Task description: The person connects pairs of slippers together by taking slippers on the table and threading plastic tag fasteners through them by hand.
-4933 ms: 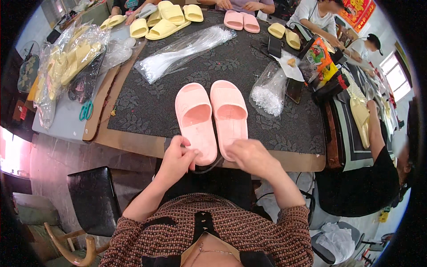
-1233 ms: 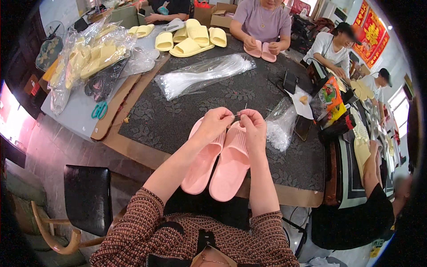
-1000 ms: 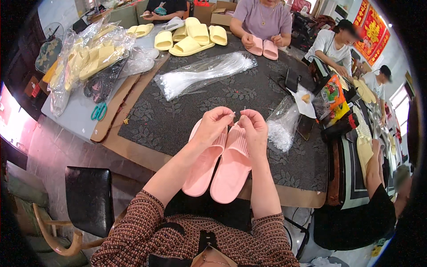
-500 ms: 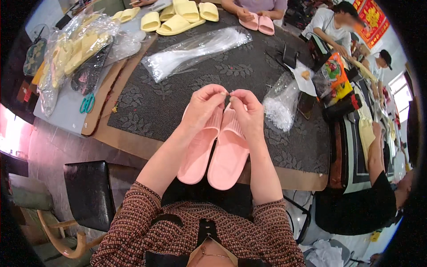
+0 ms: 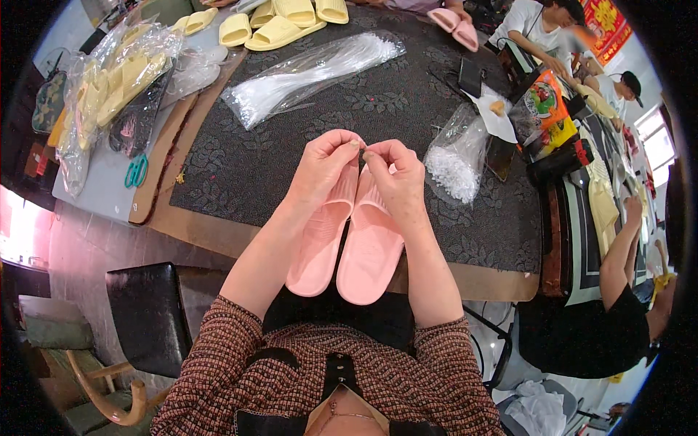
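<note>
A pair of pink slippers lies side by side at the table's near edge, toes away from me: a left slipper [image 5: 314, 254] and a right slipper [image 5: 368, 258]. Over their toe ends, my left hand [image 5: 325, 168] and my right hand [image 5: 398, 178] meet with fingertips pinched together. Whatever is between the fingers is too small to make out. The slippers' straps are partly covered by my hands. Just right of my right hand is a clear bag [image 5: 456, 167] of small white pieces. Beyond my hands lies a long clear bag [image 5: 309, 78] of thin white strips.
Yellow slippers [image 5: 283, 33] are at the far left, with more in a plastic bag [image 5: 120, 91]. Teal scissors [image 5: 136, 171] lie at the left. On the right are a black bottle [image 5: 558, 168] and an orange packet [image 5: 545, 102]. Co-workers sit around; a black chair [image 5: 149, 316] stands left.
Across the table, a person's hand has shifted another pink pair to the right and tilted it. My hands stay pinched together above the slippers, while the whole view has shifted slightly.
</note>
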Demonstrator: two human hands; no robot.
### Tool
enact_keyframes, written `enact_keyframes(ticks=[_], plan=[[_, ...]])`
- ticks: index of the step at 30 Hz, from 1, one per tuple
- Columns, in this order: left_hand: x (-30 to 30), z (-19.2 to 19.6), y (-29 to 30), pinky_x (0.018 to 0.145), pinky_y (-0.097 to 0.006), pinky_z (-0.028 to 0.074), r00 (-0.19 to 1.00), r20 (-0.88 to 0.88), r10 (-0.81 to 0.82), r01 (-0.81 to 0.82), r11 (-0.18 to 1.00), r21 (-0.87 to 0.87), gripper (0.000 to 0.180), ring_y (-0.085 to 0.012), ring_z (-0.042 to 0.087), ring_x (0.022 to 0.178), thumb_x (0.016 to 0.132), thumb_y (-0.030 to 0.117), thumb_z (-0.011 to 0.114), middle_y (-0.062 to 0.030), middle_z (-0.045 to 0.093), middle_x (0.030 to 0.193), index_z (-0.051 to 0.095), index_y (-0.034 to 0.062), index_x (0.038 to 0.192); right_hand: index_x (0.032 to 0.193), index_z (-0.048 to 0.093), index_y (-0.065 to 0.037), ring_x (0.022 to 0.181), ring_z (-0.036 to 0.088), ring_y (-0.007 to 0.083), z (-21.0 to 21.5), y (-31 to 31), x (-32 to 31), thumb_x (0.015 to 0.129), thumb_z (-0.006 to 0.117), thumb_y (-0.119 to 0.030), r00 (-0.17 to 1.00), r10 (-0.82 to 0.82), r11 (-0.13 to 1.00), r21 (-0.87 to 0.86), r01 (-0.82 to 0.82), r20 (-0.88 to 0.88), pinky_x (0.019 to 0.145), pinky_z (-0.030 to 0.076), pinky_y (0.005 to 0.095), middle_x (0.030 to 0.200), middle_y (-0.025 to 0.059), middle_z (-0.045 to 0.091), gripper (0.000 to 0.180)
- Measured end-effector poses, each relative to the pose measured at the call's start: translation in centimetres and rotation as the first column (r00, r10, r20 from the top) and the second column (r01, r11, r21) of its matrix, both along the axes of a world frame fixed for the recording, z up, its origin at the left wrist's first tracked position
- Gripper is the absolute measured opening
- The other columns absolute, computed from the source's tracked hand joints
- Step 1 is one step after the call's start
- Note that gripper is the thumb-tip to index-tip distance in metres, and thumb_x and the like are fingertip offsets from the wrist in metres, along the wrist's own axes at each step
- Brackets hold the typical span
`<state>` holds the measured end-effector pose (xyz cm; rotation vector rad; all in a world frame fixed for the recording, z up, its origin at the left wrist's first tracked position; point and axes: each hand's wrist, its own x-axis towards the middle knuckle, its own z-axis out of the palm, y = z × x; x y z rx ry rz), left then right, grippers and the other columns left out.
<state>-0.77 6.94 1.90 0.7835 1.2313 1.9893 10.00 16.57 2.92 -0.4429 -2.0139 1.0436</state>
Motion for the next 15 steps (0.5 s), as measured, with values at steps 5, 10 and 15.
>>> enact_keyframes(ticks=[5,10,15], plan=[[0.01,0.23,-0.22,0.064,-0.019,0.042,0.999,-0.048,0.012,-0.015,0.998,-0.058,0.010,-0.0044,0.050,0.072,0.090,0.010,0.056,0.0019,0.058,0.078,0.062,0.0016,0.089,0.077,0.064,-0.004,0.061,0.054,0.0155,0.13,-0.09,0.00,0.077,0.068,-0.010,1.000,0.012,0.999,-0.042,-0.011,0.028,0.064,0.044,0.0295,0.067,0.0045,0.062,0.007],[0.09,0.08,-0.18,0.064,-0.019,0.042,0.998,-0.067,0.021,-0.026,0.997,-0.072,0.010,-0.0038,0.050,0.072,0.090,0.010,0.056,0.0025,0.058,0.078,0.062,0.0021,0.089,0.077,0.064,-0.004,0.060,0.054,0.0168,-0.09,-0.02,0.01,0.077,0.067,-0.009,1.000,-0.004,1.000,0.031,0.004,0.023,0.064,0.044,0.0302,0.065,0.0054,0.061,0.006],[0.12,0.32,-0.23,0.064,-0.019,0.042,0.993,-0.114,0.028,-0.040,0.993,-0.110,0.009,-0.0029,0.050,0.072,0.089,0.009,0.057,0.0029,0.059,0.080,0.063,0.0019,0.089,0.077,0.064,-0.004,0.061,0.054,0.0185,-0.20,-0.04,-0.02,0.077,0.067,-0.010,0.999,-0.003,1.000,-0.029,0.004,0.039,0.066,0.044,0.0312,0.066,0.0060,0.061,0.006]])
